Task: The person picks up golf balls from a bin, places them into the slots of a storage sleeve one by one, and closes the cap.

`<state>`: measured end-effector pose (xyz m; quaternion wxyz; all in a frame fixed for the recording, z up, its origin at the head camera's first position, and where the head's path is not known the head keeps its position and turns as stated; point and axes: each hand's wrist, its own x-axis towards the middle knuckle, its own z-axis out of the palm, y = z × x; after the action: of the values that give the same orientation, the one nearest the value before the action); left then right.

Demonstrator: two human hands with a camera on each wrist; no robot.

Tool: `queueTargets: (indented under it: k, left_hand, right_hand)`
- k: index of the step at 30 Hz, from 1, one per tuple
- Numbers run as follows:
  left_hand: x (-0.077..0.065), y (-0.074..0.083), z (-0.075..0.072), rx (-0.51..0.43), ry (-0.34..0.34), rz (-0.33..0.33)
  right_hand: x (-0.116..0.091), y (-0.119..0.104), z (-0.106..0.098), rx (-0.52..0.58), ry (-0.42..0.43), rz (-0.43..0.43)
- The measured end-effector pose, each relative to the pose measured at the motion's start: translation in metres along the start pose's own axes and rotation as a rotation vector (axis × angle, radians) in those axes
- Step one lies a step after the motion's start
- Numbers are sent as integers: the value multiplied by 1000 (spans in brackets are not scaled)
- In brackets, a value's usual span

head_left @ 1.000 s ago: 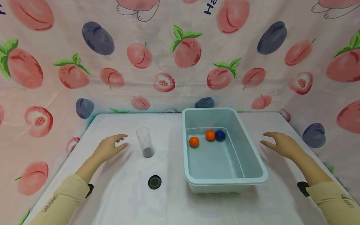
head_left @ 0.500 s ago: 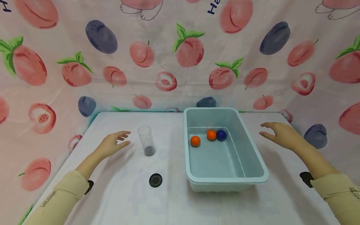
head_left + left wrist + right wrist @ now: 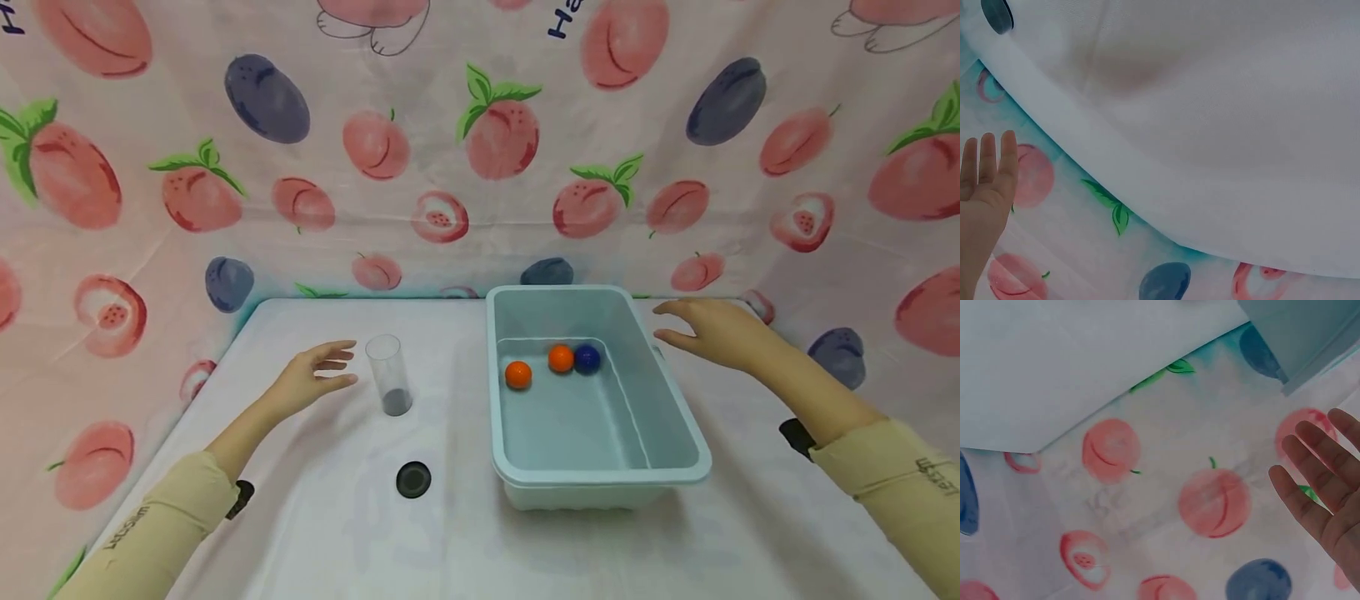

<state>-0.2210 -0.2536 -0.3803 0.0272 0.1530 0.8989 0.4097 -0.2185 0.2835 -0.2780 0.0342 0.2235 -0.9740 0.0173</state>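
Note:
My left hand (image 3: pixel 306 383) is just left of a clear cylinder (image 3: pixel 387 371) with a dark base, its fingers loosely extended and holding nothing. Nearer to me on the table lies a round black disc (image 3: pixel 413 480). Past the right rim of a pale blue plastic bin (image 3: pixel 600 477) my right hand (image 3: pixel 708 332) hovers, fingers spread loosely and nothing in them. Inside the bin rest two orange balls, one by the left wall (image 3: pixel 518 375) and the other (image 3: pixel 560 358) beside a dark blue ball (image 3: pixel 587 359). Both wrist views show straight fingers (image 3: pixel 1007 156) with bare palms.
A white table (image 3: pixel 315 533) carries everything. Behind it and along both sides hangs a fruit-printed cloth (image 3: pixel 442 108). The bin walls stand well above the balls.
My right hand has moved left and away from me, up to the bin's right rim. The left hand has come a little closer to the clear cylinder.

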Motion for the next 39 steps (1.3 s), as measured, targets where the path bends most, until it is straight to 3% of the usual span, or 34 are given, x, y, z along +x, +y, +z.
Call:
queueTargets:
  k: [7,17,22,32,39]
  left_hand:
    - [-4,4,6,-72,21,-18]
    - [-8,3,20,-149,103,-34]
    - [-7,4,25,-192,105,-58]
    - [-5,11,30,-323,131,-91]
    - [-6,13,40,-375,129,-120]
  right_hand:
    - [16,-31,-11,20,-56,-49]
    - [38,-73,-13,-19,-92,-147]
    - [49,-89,-12,-13,-102,-175]
    - [73,-115,-1,83,-138,-266]
    - [86,-128,9,156,-205,-231]
